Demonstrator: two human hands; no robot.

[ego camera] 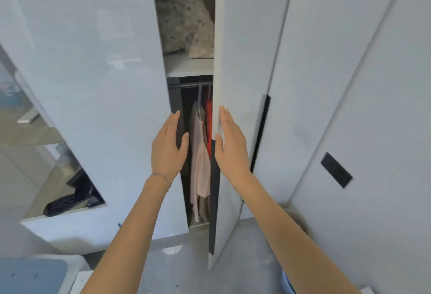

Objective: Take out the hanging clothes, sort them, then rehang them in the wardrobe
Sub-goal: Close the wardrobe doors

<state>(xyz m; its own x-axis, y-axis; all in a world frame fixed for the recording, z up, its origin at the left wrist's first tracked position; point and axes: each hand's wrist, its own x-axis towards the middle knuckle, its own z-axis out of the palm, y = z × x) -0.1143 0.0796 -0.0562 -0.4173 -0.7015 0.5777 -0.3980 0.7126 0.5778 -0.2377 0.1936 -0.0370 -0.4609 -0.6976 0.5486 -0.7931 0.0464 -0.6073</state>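
Setting: home, bedroom storage area. Evidence: tall glossy white wardrobe [93, 60] with flat full-height doors and black recessed rectangular handles [335, 170]; metal hanging rail [186, 85] carrying a pale pink garment [199, 158] and a red garment [208, 116]; cream dotted bedding bundle [184, 18] on the white upper shelf [189, 66]; grey polished floor [186, 270].

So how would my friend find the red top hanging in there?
Find the tall white wardrobe and look into the narrow gap between its two doors. Below the shelf holding spotty bedding runs a rail. The red top hangs from it furthest right, partly hidden by the right door, bright red beside the pale pink top.
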